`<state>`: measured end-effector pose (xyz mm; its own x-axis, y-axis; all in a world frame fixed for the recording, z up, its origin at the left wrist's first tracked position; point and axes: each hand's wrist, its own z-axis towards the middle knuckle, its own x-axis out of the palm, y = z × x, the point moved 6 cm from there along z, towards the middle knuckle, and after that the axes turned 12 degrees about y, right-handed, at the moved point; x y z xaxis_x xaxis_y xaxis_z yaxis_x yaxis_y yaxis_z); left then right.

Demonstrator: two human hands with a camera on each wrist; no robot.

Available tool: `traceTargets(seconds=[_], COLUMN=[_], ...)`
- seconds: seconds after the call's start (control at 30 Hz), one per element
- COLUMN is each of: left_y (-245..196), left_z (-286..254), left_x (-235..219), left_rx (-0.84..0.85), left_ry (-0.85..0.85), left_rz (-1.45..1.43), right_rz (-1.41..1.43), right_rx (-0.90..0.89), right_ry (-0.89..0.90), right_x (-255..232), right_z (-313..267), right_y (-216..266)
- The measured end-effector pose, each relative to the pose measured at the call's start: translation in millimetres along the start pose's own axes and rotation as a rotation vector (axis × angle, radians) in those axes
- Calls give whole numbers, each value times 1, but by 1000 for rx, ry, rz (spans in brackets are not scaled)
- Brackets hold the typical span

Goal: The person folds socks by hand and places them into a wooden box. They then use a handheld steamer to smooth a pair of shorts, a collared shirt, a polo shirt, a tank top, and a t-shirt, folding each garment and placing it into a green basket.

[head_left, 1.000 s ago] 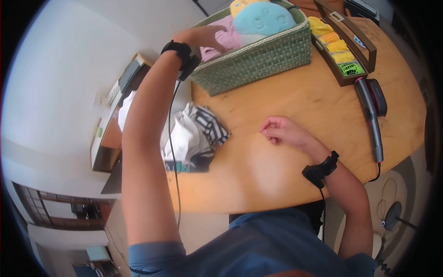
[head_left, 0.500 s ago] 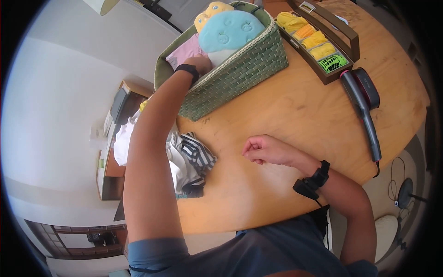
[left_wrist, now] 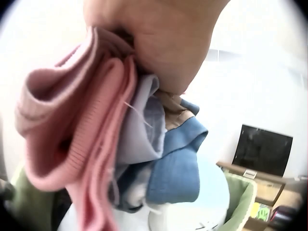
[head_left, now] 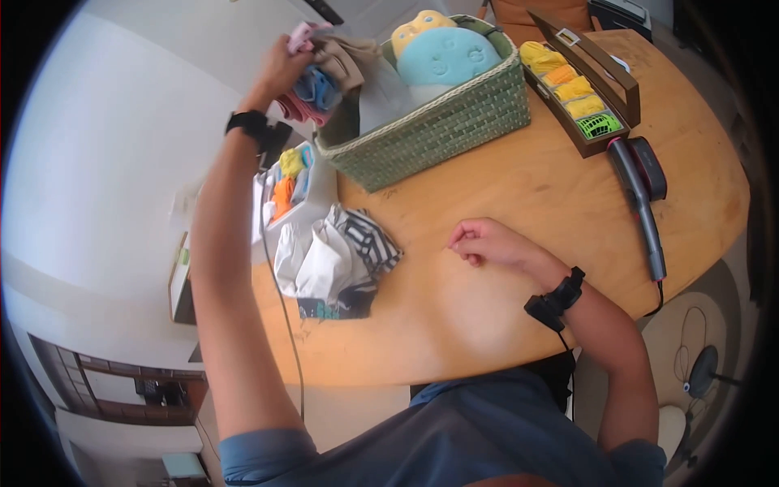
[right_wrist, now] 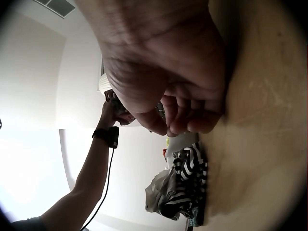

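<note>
My left hand [head_left: 281, 69] grips a bundle of folded clothes [head_left: 318, 88] above the left end of the green woven basket [head_left: 442, 122]. In the left wrist view, pink cloth [left_wrist: 79, 130], pale cloth and blue cloth [left_wrist: 178, 168] hang below the hand [left_wrist: 159, 38]. A blue cushion [head_left: 448, 57] and a yellow item with a face [head_left: 422, 28] sit in the basket. My right hand [head_left: 495, 242] rests on the wooden table, its fingers loosely curled around nothing; the right wrist view shows this hand [right_wrist: 163, 72] from the palm side.
A clothes pile [head_left: 329, 260], white and striped, lies on the table [head_left: 454, 325] at left. Behind it stands a white box [head_left: 318, 195] of small coloured clothes. At right are a brown divided case [head_left: 596, 146] with yellow items and a grey corded appliance [head_left: 641, 213].
My left hand has come up out of the basket and moved left, now holding the clothes bundle. The pink cloth no longer lies in the basket. My right hand keeps its place on the table.
</note>
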<state>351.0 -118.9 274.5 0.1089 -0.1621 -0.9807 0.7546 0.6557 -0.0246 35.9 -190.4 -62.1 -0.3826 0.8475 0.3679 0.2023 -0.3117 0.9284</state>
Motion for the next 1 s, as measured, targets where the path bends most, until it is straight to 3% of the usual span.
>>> traceTargets(seconds=[0.13,0.23,0.27,0.33,0.43,0.5,0.57,0.6,0.67,0.7,0.8,0.9,0.97,1.0], left_y=[18,26,35,66,100,122,74,82,115,76,109,117,90,73], left_z=[-81,-145,-159,-191,-238,-266,-307,-315,-322,-333,-338,-332,-312,-291], left_x=[-65,-98,-107,-126,-123,-95,-40,0,94,100,124,119,90,77], left_rx=[127,26,65,-28,94,73,-125,-239,-294,-523,-412,-509,-482,-361], left_ry=[-203,-319,-375,-396,-298,-283,-276,-234,246,373,317,507,517,493], left_rz=[-318,-715,-864,-1044,-988,-951,-933,-919,-308,-341,-443,-251,-199,-105], right_rz=[-3,-37,-40,-45,57,22,24,44,5,-54,-67,-149,-192,-181], right_rx=[-5,13,24,47,23,23,-9,-33,-30,-3,58,127,148,146], right_ry=[-23,-27,-45,-77,-75,-51,-75,-102,-85,-40,86,208,252,247], right_x=[1,-1,0,1,0,-1,6,17,26,25,44,58,54,52], right_z=[-3,-5,-6,-9,-7,-5,-4,-3,-5,-7,-14,-8,-1,-1], right_y=[5,6,7,10,5,3,6,10,11,9,12,2,-10,-11])
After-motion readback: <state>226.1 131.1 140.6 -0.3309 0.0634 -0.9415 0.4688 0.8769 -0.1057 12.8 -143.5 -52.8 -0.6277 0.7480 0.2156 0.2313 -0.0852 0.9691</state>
